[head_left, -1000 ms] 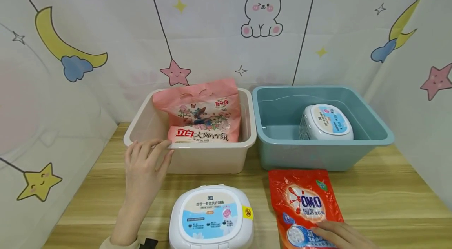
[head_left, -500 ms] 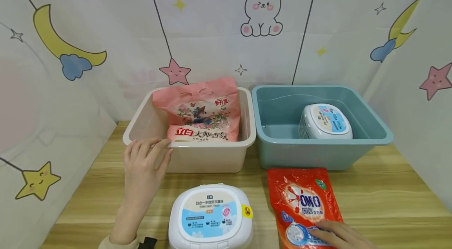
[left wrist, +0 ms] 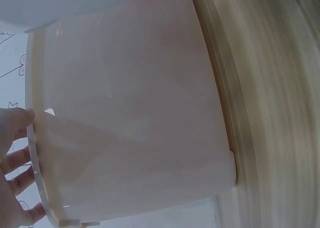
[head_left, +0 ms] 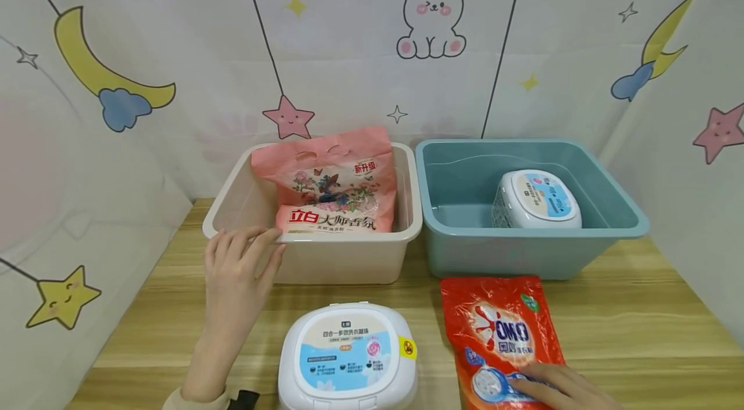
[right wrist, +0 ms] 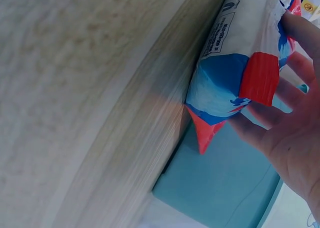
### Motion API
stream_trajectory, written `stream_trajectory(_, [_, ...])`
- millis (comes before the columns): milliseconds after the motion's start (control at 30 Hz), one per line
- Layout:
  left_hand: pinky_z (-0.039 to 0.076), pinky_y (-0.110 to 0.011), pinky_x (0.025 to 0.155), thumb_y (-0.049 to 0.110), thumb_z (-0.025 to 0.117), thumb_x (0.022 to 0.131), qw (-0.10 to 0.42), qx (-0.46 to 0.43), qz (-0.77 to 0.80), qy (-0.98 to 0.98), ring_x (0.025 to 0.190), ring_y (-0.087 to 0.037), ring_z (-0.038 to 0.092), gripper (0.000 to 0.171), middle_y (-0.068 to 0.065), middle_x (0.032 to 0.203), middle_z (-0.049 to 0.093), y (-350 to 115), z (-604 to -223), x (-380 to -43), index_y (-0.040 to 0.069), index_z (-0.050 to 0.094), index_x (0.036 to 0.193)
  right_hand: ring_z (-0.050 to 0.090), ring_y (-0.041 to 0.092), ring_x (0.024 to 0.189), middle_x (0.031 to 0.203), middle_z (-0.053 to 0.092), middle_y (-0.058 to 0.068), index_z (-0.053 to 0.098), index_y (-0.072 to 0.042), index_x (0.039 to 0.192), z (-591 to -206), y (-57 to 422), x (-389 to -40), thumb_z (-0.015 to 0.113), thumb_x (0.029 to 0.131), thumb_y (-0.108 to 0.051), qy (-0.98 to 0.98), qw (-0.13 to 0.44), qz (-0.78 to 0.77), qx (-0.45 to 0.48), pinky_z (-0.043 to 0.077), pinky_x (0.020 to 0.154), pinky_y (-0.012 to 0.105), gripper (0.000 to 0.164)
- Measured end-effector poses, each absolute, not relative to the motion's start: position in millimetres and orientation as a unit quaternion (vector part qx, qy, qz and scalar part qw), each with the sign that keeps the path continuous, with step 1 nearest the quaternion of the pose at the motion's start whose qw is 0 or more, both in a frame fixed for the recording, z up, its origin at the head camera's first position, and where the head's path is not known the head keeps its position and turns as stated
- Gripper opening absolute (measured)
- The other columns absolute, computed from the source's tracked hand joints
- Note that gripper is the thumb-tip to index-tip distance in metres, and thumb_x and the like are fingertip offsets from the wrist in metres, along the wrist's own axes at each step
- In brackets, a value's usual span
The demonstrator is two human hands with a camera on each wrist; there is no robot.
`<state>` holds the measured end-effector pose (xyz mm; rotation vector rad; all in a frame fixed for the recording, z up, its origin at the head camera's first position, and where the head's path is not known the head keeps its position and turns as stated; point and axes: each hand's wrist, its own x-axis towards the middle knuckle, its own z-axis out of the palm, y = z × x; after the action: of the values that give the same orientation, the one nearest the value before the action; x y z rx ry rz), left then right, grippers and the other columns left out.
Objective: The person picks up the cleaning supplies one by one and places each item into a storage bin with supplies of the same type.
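Observation:
My left hand (head_left: 235,277) holds the front rim of a cream plastic tub (head_left: 343,261), its thumb outside and fingers over the edge; the left wrist view shows the thumb (left wrist: 22,119) against the rim. Inside the tub stands a pink bag of laundry powder (head_left: 337,190). On the table, a red bag of OMO laundry powder (head_left: 500,326) lies face up. My right hand (head_left: 560,384) rests on its lower right part with loosely spread fingers. The right wrist view shows the bag's lower end (right wrist: 225,83) beside the hand (right wrist: 285,113).
A white lidded box of laundry capsules (head_left: 347,358) stands on the wooden table (head_left: 628,332) between the hands. Behind the red bag is a blue-green tub (head_left: 511,255) holding a similar white box (head_left: 537,203). A printed white cloth (head_left: 349,61) hangs behind both tubs.

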<state>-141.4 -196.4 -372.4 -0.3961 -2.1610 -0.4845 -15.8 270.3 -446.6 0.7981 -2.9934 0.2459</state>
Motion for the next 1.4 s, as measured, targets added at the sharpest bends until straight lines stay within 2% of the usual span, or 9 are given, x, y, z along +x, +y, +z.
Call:
stream_trajectory(433, [0.032,-0.060,0.100,0.012,0.074,0.080,0.435,-0.158,-0.197,-0.865,0.098,-0.037,0.055,0.023,-0.015,0.100,0.065,-195.7,-373.1,-141.6,0.007,0.070,0.102,0.056,0.002,0.092,0.117,0.056,-0.026,0.049,-0.052,0.127,-449.0,272.7,-19.7,0.063,0.068,-0.075,-0.956,0.030,0.090,0.277,0.051,0.065,0.018,0.066])
stream_trajectory(833, [0.031,-0.060,0.101,0.014,0.073,0.081,0.427,-0.154,-0.196,-0.869,0.100,-0.036,0.055,0.023,-0.015,0.101,0.065,-197.1,-374.7,-142.0,0.008,0.070,0.103,0.056,0.000,0.087,0.108,0.059,-0.027,0.055,-0.049,0.120,-449.7,271.2,-21.1,0.068,0.064,-0.073,-0.949,0.072,0.100,0.289,0.050,0.063,0.017,0.062])
stream_trajectory(1200, [0.031,-0.060,0.102,0.013,0.074,0.080,0.423,-0.151,-0.195,-0.872,0.101,-0.036,0.055,0.024,-0.015,0.101,0.065,-197.7,-374.1,-141.3,0.008,0.070,0.104,0.055,0.000,0.086,0.102,0.061,-0.024,0.060,-0.044,0.113,-448.7,271.8,-23.7,0.067,0.067,-0.072,-0.947,0.053,0.109,0.297,0.048,0.061,0.014,0.055])
stream_trajectory(1400, [0.031,-0.060,0.102,0.013,0.074,0.081,0.424,-0.151,-0.194,-0.871,0.101,-0.036,0.055,0.024,-0.015,0.101,0.065,-197.1,-374.2,-141.2,0.008,0.070,0.104,0.055,-0.003,0.086,0.101,0.061,-0.024,0.060,-0.042,0.113,-447.2,271.6,-22.6,0.064,0.070,-0.072,-0.938,0.069,0.110,0.320,0.046,0.059,0.012,0.052])
